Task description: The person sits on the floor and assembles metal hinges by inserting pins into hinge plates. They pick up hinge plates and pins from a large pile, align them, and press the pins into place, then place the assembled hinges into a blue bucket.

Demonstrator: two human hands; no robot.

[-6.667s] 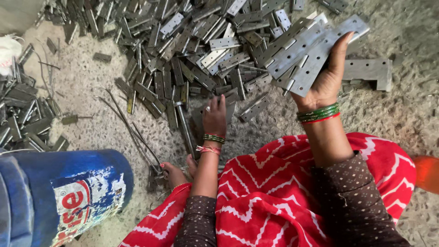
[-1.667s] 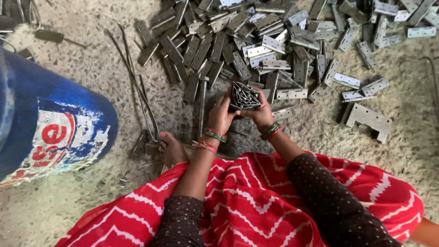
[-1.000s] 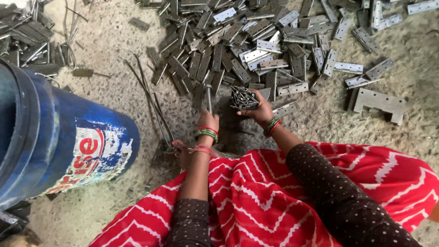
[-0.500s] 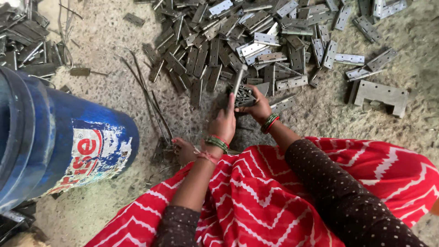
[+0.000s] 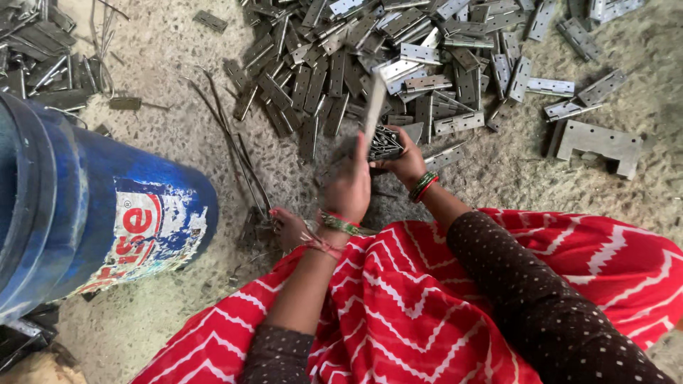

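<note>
Clenched left hand [image 5: 348, 186] gripped one metal hinge leaf [image 5: 375, 107], raised upright above a stacked bundle of hinges [image 5: 385, 143]. Right hand [image 5: 404, 160] grasped that bundle just beside it, near the floor. Blue drum [image 5: 85, 213] stood far left; loose hinge pile [image 5: 398, 57] lay beyond both hands, a grey bracket [image 5: 596, 144] far right.

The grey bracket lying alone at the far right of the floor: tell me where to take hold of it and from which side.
Take the grey bracket by its long flat bar, coming from above with fingers across its narrow width. It lies flat on the floor, apart from the hinge pile, so both long edges look free; its two short legs point toward the person.
</note>
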